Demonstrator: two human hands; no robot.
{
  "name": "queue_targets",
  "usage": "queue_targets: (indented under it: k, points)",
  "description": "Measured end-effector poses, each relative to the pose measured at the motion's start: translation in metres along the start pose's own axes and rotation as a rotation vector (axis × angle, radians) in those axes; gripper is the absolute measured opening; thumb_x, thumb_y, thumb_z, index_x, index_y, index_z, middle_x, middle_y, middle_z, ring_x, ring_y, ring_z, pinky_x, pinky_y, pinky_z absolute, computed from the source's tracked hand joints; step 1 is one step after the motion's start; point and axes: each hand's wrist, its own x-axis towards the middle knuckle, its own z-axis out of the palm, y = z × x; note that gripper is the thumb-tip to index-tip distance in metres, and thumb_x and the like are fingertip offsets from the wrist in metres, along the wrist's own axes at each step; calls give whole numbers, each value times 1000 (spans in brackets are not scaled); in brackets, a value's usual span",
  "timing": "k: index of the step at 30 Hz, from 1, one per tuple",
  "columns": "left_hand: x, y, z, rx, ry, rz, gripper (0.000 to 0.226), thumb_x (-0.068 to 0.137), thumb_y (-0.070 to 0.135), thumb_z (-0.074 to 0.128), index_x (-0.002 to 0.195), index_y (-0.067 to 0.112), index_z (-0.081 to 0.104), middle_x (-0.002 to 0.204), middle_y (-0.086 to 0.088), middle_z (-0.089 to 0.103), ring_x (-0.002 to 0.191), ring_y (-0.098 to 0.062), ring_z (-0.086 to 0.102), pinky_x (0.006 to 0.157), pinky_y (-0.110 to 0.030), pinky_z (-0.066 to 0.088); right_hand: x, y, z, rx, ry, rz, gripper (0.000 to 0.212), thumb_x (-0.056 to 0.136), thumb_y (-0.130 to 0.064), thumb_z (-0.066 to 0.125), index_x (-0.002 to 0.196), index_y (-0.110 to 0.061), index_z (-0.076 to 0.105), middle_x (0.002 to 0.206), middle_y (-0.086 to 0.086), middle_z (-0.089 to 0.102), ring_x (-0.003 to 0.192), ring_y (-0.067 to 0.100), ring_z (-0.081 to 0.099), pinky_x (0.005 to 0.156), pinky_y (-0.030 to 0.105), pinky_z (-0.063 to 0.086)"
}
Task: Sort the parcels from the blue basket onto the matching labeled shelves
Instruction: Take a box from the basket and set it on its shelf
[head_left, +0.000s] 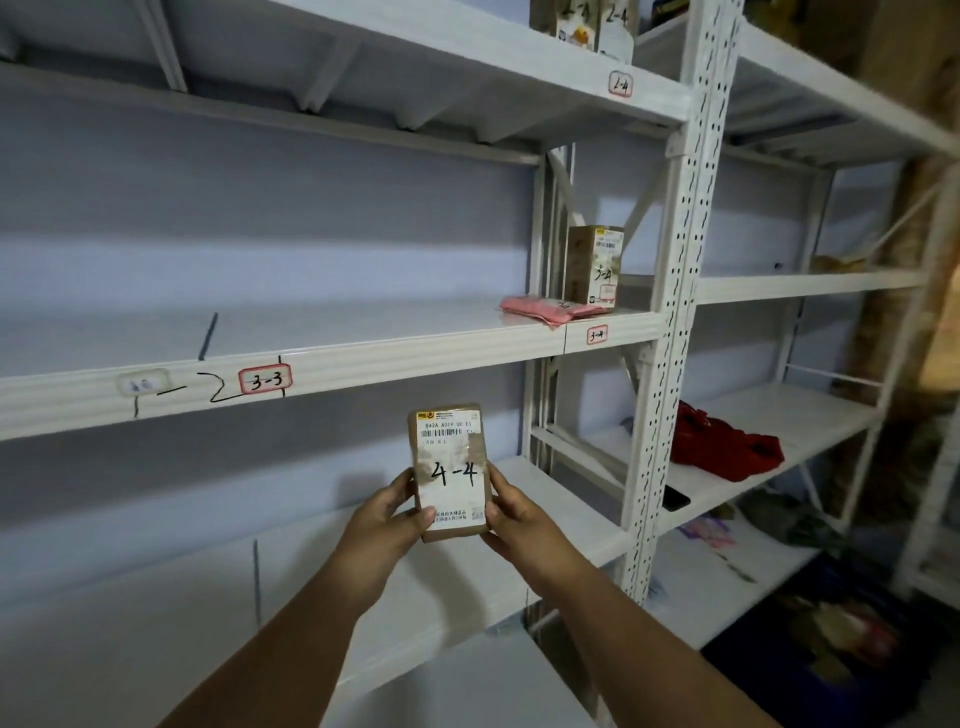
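White metal shelves (332, 364) line a pale wall, edges tagged 3-3 (265, 381) and 3-4 (597, 335). In front, the left hand (387, 514) and right hand (511, 512) clasp a brown parcel (451, 470) marked 4-4, upright, long axis vertical, label facing the person.

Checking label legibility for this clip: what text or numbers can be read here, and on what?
"4-4", "842A A019 00 E1": held parcel
"3-3": shelf tag
"3-4": shelf tag
"3-4": upright box
"2-4": shelf tag
"2-4": top-shelf box
Small print, barcodes: unreadable.
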Motion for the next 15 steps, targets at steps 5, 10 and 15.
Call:
queue_targets:
  k: [5,10,15]
  points:
    - [47,-25,38,-51,-8,-46,52,93,-2,57,134,30,53,124,4,68,110,-22,68,97,-42,52,25,21,-54,-41,21,-8,49,103,-21,45,147,-41,33,135,-11,60,125,5,55,98,20,48]
    - [97,-58,89,22,34,-19,54,93,-2,58,137,29,50,128,7,65,112,-17,66,89,-28,55,59,44,-122,-138,-22,3,50,103,-23,47,144,-46,31,130,-26,57,120,-11,52,101,19,45]
    - [153,-89,155,63,161,-82,52,89,0,63,129,33,54,120,5,68,101,-6,66,77,-19,54,107,82,-206,-232,-43,1,53,101,-16,52,147,-36,37,131,-18,60,120,0,57,105,30,47]
